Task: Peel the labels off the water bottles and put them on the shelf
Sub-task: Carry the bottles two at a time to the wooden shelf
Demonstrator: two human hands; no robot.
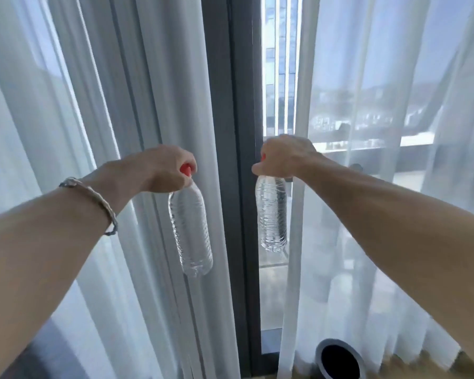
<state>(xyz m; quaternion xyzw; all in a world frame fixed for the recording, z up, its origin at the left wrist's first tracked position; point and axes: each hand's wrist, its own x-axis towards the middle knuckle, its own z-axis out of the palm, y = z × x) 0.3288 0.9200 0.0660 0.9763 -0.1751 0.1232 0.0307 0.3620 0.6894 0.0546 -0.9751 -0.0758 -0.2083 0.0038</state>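
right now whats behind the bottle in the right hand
Behind the right bottle is bare window glass between the dark frame and the sheer curtain, with a blurred outdoor floor beyond. The right hand covers most of its red cap.

Two clear ribbed bottles point(190, 231) with red caps point(186, 169) against white sheer curtains point(367, 187) and a dark frame point(230, 105).

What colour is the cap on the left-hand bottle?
Red-orange. The cap peeks out of the left hand, gripping the clear bottle; head view.
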